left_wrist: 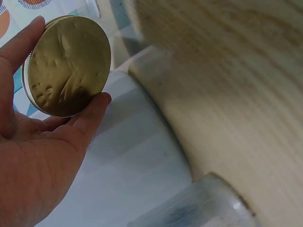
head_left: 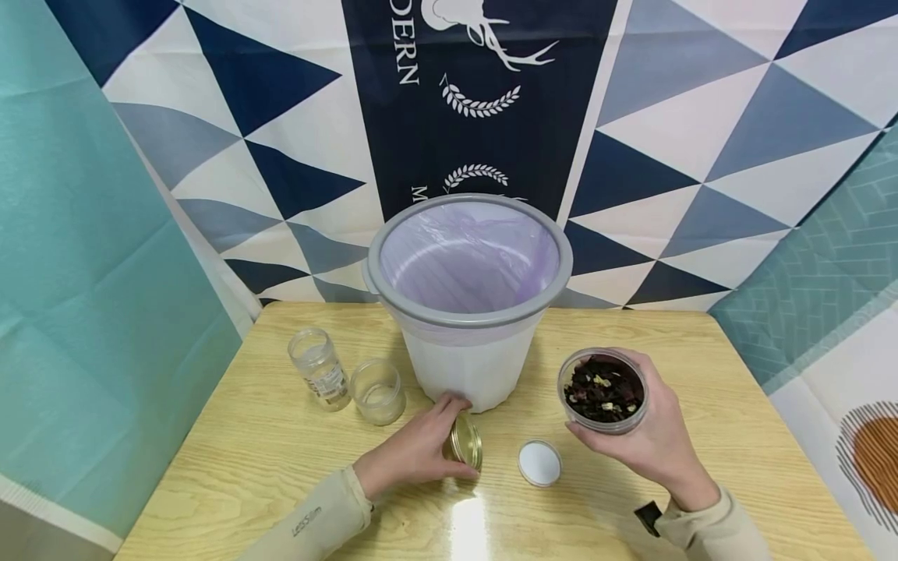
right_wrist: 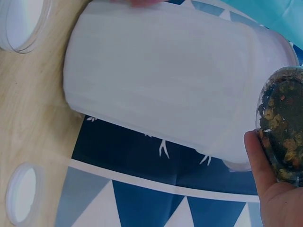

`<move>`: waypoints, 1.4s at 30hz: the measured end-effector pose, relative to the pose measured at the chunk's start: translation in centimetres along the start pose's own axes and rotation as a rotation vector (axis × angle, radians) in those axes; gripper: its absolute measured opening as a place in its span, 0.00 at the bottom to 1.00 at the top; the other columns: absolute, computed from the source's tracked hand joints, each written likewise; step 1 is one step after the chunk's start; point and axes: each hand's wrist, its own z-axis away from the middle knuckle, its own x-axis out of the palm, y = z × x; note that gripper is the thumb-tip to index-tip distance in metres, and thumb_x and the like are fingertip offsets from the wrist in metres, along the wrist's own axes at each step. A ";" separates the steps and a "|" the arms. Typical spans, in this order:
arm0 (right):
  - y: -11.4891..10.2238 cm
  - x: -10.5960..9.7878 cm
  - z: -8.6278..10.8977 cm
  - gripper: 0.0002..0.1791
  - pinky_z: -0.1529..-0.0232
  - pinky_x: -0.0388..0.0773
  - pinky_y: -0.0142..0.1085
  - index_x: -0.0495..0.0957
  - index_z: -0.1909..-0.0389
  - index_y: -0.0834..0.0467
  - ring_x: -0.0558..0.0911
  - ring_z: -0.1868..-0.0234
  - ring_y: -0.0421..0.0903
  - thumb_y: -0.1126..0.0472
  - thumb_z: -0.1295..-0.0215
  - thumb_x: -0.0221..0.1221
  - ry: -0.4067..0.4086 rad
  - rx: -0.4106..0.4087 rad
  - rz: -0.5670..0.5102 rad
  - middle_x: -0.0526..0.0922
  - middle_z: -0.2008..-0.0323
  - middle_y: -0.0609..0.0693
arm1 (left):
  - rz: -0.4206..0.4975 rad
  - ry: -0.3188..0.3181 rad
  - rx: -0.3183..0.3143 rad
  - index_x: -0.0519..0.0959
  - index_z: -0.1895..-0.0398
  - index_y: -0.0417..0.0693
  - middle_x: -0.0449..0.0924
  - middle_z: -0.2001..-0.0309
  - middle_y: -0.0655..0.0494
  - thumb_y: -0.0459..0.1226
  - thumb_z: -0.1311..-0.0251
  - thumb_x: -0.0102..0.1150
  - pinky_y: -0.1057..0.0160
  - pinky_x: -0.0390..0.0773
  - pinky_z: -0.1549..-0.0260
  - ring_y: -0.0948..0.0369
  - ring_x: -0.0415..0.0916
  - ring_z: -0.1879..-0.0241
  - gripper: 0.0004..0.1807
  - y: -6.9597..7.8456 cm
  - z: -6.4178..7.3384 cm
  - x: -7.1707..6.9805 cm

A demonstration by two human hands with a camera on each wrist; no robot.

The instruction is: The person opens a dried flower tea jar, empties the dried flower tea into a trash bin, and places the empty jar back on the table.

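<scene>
My left hand [head_left: 419, 444] pinches a gold metal lid [left_wrist: 68, 66] by its edge, thumb on one side and fingers on the other. The lid is tilted on its side near the base of the bin, and its dented gold face shows in the left wrist view. My right hand [head_left: 655, 436] holds a clear jar [head_left: 570, 365] of dark dried flower tea [head_left: 603, 389] with pale yellow bits. The jar is tipped so its round face points at the head camera. A white round lid [head_left: 539, 463] lies on the table between the hands.
A white bin [head_left: 466, 366] with a grey rim and a purple liner stands at the table's back. Left of it are a clear labelled jar [head_left: 319, 370] and a shorter clear jar [head_left: 379, 392]. Patterned cloth [head_left: 295, 140] hangs behind the wooden table [head_left: 252, 475].
</scene>
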 end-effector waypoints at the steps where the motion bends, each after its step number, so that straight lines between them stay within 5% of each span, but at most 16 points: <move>1: -0.1 -0.1 -0.1 0.56 0.42 0.72 0.19 0.72 0.35 0.65 0.79 0.43 0.29 0.76 0.78 0.82 0.002 0.001 -0.004 0.80 0.43 0.39 | 0.000 -0.006 -0.003 0.63 0.26 0.42 0.66 0.29 0.49 0.56 0.48 0.77 0.51 0.76 0.33 0.51 0.74 0.35 0.52 -0.2 0.0 0.2; 11: -0.6 -0.6 -0.7 0.58 0.42 0.72 0.19 0.72 0.35 0.66 0.79 0.43 0.29 0.77 0.81 0.81 0.031 -0.016 -0.014 0.79 0.43 0.36 | -0.021 -0.054 -0.027 0.62 0.25 0.37 0.64 0.29 0.44 0.56 0.42 0.73 0.52 0.75 0.33 0.49 0.73 0.33 0.51 -0.9 0.0 1.2; 25: -0.6 -0.5 -0.7 0.57 0.43 0.72 0.19 0.71 0.34 0.64 0.78 0.44 0.29 0.76 0.77 0.81 0.012 0.019 -0.001 0.78 0.42 0.34 | -0.279 -0.024 0.053 0.67 0.27 0.36 0.71 0.35 0.45 0.57 0.44 0.74 0.55 0.76 0.35 0.52 0.74 0.37 0.50 -1.4 0.3 2.1; 35: -0.4 -0.4 -0.4 0.56 0.43 0.71 0.18 0.71 0.33 0.63 0.78 0.44 0.28 0.76 0.75 0.82 0.013 0.049 0.010 0.78 0.42 0.33 | -0.371 -0.029 0.006 0.67 0.25 0.40 0.72 0.32 0.47 0.62 0.44 0.71 0.55 0.76 0.35 0.53 0.71 0.32 0.51 -1.2 0.6 2.4; 39: -0.3 -0.4 -0.4 0.56 0.43 0.71 0.18 0.71 0.33 0.63 0.78 0.44 0.28 0.75 0.75 0.82 0.017 0.052 0.017 0.78 0.42 0.32 | -0.409 0.014 0.028 0.68 0.26 0.42 0.74 0.31 0.47 0.61 0.40 0.68 0.53 0.76 0.35 0.52 0.74 0.33 0.48 -1.0 0.6 1.8; 42: -0.2 -0.4 -0.4 0.57 0.43 0.71 0.18 0.71 0.33 0.63 0.78 0.43 0.28 0.75 0.75 0.82 0.020 0.043 0.021 0.78 0.42 0.32 | -0.420 0.119 0.107 0.73 0.30 0.44 0.77 0.34 0.48 0.54 0.37 0.69 0.53 0.79 0.38 0.52 0.78 0.37 0.37 -0.6 0.7 0.3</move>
